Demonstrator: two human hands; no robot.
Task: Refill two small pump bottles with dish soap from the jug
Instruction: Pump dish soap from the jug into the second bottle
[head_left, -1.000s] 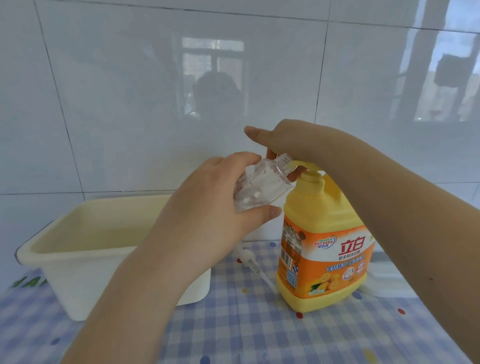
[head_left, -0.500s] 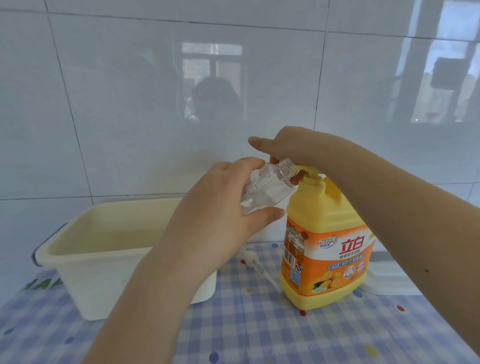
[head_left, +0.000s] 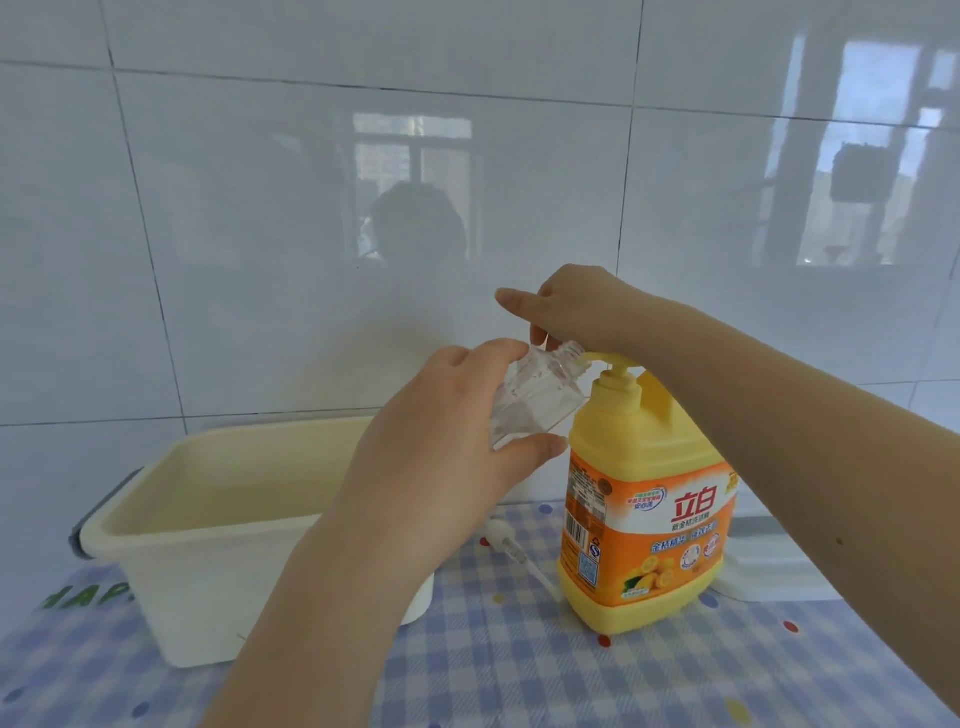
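Frame centre: left hand (head_left: 447, 441) grips tilted small clear plastic bottle (head_left: 530, 395), neck at pump spout of yellow dish-soap jug (head_left: 644, 499). Right hand (head_left: 571, 306) covers pump head; its grip can't be made out.

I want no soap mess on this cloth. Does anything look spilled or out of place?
No spill shows. The only loose item is a white pump head lying on its side on the checked tablecloth, between the cream tub and the yellow jug.

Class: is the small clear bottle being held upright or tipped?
Tipped. The left hand grips the clear bottle with its open neck slanted toward the yellow jug pump spout.
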